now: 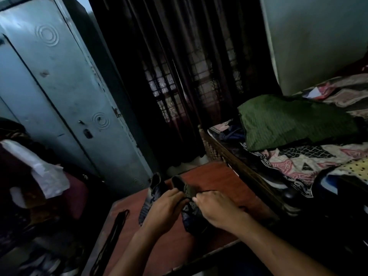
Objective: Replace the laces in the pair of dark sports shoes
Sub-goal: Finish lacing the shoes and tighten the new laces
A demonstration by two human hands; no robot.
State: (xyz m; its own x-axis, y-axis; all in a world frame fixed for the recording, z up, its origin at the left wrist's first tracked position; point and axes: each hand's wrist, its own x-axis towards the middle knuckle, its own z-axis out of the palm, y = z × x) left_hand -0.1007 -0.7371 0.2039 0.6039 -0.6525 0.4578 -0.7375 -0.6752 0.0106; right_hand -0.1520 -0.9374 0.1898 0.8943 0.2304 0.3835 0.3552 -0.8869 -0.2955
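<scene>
Mid-lacing: left hand (166, 206) and right hand (214, 206) both pinching at near shoe (192, 214) eyelets; second shoe (152, 196) just left, loose lace (117, 226) farther left, apparently pending.

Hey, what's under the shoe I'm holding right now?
The reddish table is under the shoe. Both hands, left and right, grip it at the eyelets and hide part of it. Whether the sole touches the table is unclear.

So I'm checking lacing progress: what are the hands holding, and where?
Both hands work on the nearer dark shoe at its eyelet area: left hand grips beside the tongue, right hand pinches there, apparently a lace, too dark to confirm.
</scene>
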